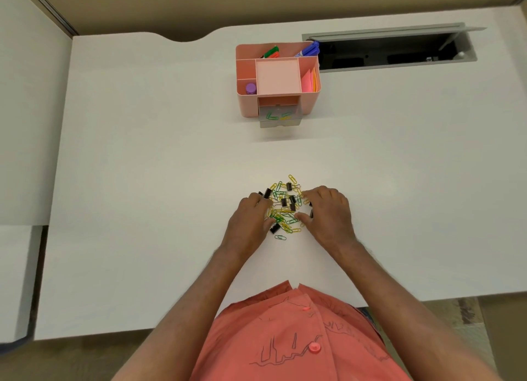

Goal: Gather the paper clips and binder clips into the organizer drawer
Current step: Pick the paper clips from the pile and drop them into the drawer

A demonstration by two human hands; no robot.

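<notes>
The paper clips point(282, 209) and binder clips point(285, 202) are heaped in 1 loose pile on the near middle of the white worktop point(142, 181), flanked by the left hand point(251, 218) and the right hand point(328, 212). The grip of each hand is spread and curled inward against the pile's edge, fingertips touching clips; nothing is seen pinched or lifted. The organizer drawer point(280, 118) is pulled open at the front of the pink organizer point(248, 101), well apart on the far side, with a few clips already inside. Spillage is judged the main risk: thin wire clips could slip between cupped fingers during the long carry, and strays such as the lone clip point(280, 237) at the near edge could be missed. The drawer looks small and shallow, so overshoot is possible. The worktop is smooth and bare; an open cable hatch point(393, 52) lies just right of the organizer, where dropped clips could be lost.
</notes>
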